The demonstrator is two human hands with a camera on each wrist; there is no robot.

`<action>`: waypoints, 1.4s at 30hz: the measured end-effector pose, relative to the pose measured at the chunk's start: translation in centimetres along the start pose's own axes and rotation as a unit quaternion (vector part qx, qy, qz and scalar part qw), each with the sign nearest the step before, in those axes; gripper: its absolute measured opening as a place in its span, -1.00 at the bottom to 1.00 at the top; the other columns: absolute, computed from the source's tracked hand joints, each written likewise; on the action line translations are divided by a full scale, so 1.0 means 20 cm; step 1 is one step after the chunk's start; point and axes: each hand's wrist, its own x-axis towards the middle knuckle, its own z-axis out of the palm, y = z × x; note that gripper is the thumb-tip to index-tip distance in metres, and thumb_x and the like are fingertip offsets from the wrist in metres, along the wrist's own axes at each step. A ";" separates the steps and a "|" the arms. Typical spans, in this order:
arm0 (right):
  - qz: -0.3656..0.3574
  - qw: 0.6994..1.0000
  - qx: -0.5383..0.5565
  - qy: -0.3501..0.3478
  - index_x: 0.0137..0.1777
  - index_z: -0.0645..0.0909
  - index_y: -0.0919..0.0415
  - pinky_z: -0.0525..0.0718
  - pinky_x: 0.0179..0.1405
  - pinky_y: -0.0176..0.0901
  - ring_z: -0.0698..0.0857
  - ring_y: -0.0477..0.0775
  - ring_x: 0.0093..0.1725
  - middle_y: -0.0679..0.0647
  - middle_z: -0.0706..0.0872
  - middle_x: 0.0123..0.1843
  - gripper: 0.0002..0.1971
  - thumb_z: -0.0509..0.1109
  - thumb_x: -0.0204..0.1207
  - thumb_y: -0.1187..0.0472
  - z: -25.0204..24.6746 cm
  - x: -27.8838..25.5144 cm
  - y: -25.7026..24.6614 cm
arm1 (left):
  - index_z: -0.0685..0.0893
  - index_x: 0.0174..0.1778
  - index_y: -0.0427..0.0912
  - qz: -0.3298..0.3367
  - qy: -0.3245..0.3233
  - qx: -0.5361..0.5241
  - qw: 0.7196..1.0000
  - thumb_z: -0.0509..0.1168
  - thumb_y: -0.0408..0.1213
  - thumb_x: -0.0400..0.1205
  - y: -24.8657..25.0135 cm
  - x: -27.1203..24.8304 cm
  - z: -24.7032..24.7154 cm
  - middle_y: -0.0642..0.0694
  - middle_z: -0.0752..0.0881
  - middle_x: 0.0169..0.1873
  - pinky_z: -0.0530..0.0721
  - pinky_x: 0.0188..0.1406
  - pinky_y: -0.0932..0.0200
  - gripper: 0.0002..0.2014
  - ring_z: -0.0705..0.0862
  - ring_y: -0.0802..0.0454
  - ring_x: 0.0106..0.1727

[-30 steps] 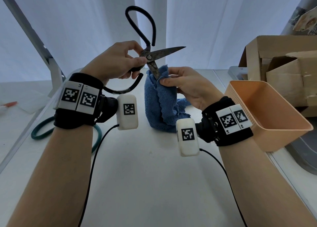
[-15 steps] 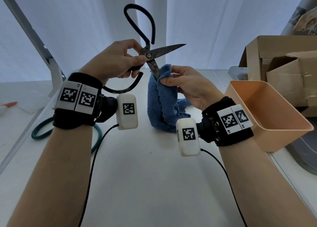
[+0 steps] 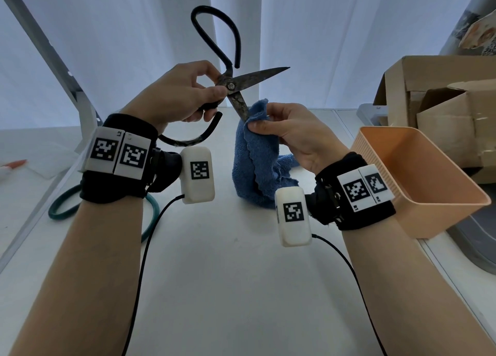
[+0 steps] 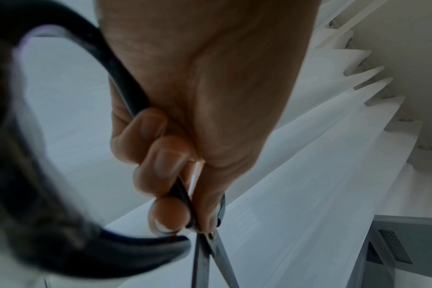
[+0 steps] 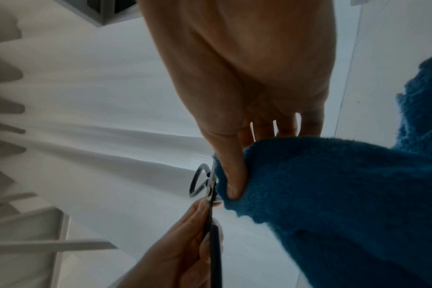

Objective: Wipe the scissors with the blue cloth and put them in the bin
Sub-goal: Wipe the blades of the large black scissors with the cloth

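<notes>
- A green hose ring (image 3: 150, 216) lies near the worktop's left edge, partly hidden under the left forearm.
- The left hand (image 3: 171, 97) is raised above the worktop (image 3: 228, 288), its grip clamped on the scissors (image 3: 230, 87) at the pivot: thumb and fingers curl round the black handle stems.
- The scissors are old and dark, with big black loop handles; one loop stands up, the other curves down below the hand. The blades are spread apart, one pointing right, the other slanting down into the cloth.
- The blue cloth (image 3: 255, 162) is a terry towel; its lower end rests on the worktop toward the far edge, its top is lifted and folded round the lower blade.
- The right hand (image 3: 290, 130) pinches that fold, thumb on the near side and fingers behind, so its grip is closed on the cloth with the blade tip seemingly inside, though the tip itself is hidden.
- A peach plastic bin (image 3: 418, 183) stands at the worktop's right edge, just beside the right wrist.
- Cardboard boxes (image 3: 442, 100) sit beyond the bin.
</notes>
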 end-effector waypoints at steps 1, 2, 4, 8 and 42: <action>-0.003 1.000 -0.001 0.004 0.12 0.74 0.31 0.71 -0.04 -0.24 0.75 0.08 -0.02 0.25 0.75 0.00 -0.77 0.56 0.46 0.38 0.00 0.00 0.00 | 0.63 0.20 -0.16 -0.001 0.000 0.001 1.000 0.32 -0.15 0.74 0.00 0.00 0.00 -0.08 0.66 -0.51 0.42 -0.44 0.25 -0.81 0.41 -0.09 -0.31; -0.006 1.000 -0.003 0.009 0.10 0.74 0.31 0.71 -0.09 -0.26 0.75 0.06 -0.07 0.24 0.74 -0.05 -0.77 0.58 0.44 0.37 0.01 0.00 0.01 | 0.63 0.20 -0.17 -0.001 0.000 0.002 1.000 0.31 -0.15 0.74 0.00 0.00 0.00 -0.06 0.66 -0.52 0.42 -0.44 0.24 -0.80 0.40 -0.09 -0.33; -0.011 1.000 -0.008 0.017 0.07 0.74 0.31 0.69 -0.20 -0.30 0.75 0.02 -0.17 0.16 0.74 -0.15 -0.77 0.60 0.42 0.37 0.02 0.00 0.01 | 0.62 0.21 -0.18 0.000 -0.001 0.002 1.000 0.32 -0.16 0.74 -0.01 0.00 0.00 -0.05 0.65 -0.54 0.40 -0.45 0.23 -0.79 0.38 -0.08 -0.37; -0.012 1.000 -0.024 0.002 0.13 0.77 0.29 0.74 0.05 -0.15 0.79 0.15 0.00 0.27 0.81 0.00 -0.76 0.57 0.46 0.38 0.03 0.01 0.01 | 0.62 0.20 -0.18 0.000 -0.002 0.002 1.000 0.32 -0.17 0.74 -0.01 0.00 0.00 -0.05 0.65 -0.55 0.40 -0.46 0.24 -0.80 0.39 -0.10 -0.33; 0.036 0.993 0.108 0.038 -0.02 0.67 0.23 0.70 -0.01 -0.02 0.72 0.03 -0.24 0.07 0.76 -0.20 -0.81 0.24 0.67 0.20 -0.01 -0.01 -0.04 | 0.64 0.19 -0.16 -0.006 0.046 -0.027 0.999 0.31 -0.17 0.74 -0.03 0.01 -0.02 -0.09 0.67 -0.48 0.41 -0.48 0.28 -0.81 0.46 -0.08 -0.29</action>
